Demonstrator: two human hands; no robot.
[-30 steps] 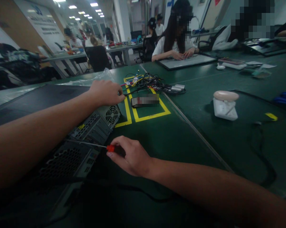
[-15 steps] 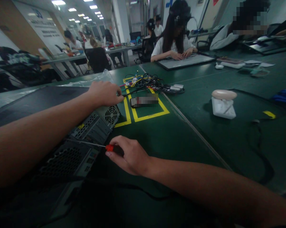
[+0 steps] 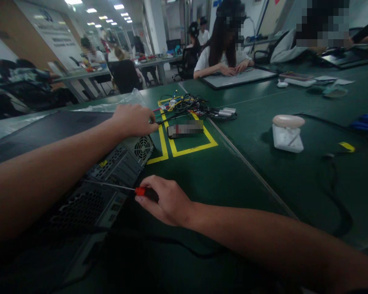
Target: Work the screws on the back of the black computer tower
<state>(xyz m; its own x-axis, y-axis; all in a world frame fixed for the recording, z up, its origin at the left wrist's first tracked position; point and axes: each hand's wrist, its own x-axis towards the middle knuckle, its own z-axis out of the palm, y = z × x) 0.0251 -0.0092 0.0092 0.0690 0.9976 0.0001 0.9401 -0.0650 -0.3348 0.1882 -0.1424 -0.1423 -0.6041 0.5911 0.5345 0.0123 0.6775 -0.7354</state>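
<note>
A red-and-black screwdriver [image 3: 140, 191] is pinched by its handle between the fingers [image 3: 149, 180] of the right hand [image 3: 171, 201]; its shaft is directed leftward from them toward the rear of a computer tower [image 3: 120, 160]. The left hand [image 3: 133, 119] is rested on the tower's far end, its fingers bent; their grip cannot be told. Beyond them, tangled cables [image 3: 193, 103] are laid on the counter [image 3: 199, 179].

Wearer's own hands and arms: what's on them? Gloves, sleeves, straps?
Left hand and right hand: no gloves. Left forearm and right forearm: no sleeves over the stretches in view. No watch, bracelet or strap visible at either wrist.
</note>
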